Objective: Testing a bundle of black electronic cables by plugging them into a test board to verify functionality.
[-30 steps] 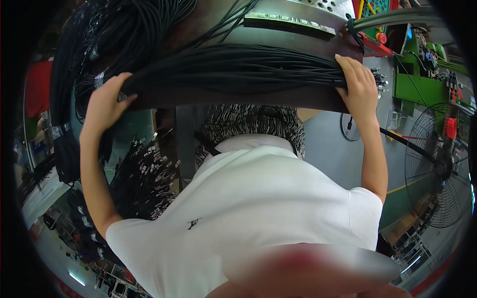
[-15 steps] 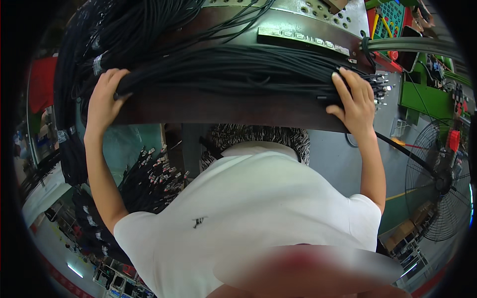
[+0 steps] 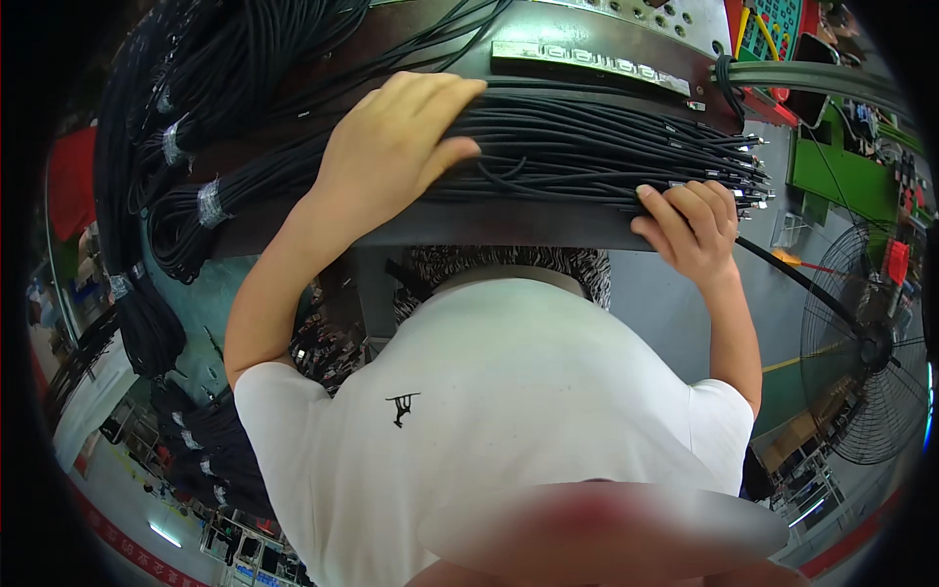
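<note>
A long bundle of black cables (image 3: pixel 567 142) lies across the dark bench, its strands spread side by side. Its left part runs to a folded loop bound with a clear tie (image 3: pixel 211 203). Over the bundle's left-middle part is my left hand (image 3: pixel 381 147), fingers stretched out and thumb apart, palm down. Silvery connectors (image 3: pixel 751 186) stick out at the bundle's right end. My right hand (image 3: pixel 696 227) is at the near edge beside these connectors, its fingers loosely bent against the cable ends and its thumb apart. Nothing shows between that thumb and forefinger.
More tied black cable coils (image 3: pixel 293 39) are heaped at the back left, and others hang off the bench's left side. A metal strip with slots (image 3: pixel 592 67) sits behind the bundle. To the right stand a black wire fan (image 3: pixel 866 342) and green equipment (image 3: pixel 831 166).
My left hand has left the bundle's left end and moved right over its middle, uncovering the tied loop. My right hand has shifted slightly nearer, its fingers more bent. The strands lie more spread.
</note>
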Tool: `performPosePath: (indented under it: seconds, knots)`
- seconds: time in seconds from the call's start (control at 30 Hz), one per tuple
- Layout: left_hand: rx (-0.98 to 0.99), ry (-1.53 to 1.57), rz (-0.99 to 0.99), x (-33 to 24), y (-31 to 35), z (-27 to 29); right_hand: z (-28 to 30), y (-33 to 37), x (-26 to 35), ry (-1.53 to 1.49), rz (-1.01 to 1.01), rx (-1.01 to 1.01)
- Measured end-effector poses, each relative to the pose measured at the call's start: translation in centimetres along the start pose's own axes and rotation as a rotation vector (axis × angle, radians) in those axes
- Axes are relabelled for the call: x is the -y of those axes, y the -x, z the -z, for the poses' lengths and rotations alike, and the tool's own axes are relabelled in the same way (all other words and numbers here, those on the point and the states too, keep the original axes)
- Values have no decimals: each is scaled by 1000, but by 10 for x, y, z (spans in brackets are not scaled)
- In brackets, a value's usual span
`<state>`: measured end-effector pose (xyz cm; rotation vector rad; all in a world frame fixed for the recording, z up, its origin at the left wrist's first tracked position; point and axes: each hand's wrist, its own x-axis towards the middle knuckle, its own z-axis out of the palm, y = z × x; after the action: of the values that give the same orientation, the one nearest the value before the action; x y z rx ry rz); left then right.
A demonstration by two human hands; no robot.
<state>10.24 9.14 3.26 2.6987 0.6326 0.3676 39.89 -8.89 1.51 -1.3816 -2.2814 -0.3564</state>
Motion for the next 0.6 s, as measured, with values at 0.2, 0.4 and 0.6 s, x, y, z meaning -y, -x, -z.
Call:
performPosePath:
  seconds: [0.2, 0.4, 0.6]
  knots:
    - [58, -24, -126, 3, -2, 4, -30, -76, 26, -286, 65, 4]
    - [-8, 12, -122, 15, -4, -8, -49, -105, 29, -212, 98, 209]
    - [-88, 4, -121, 16, -1, -12, -57, -114, 22, -323, 217, 102]
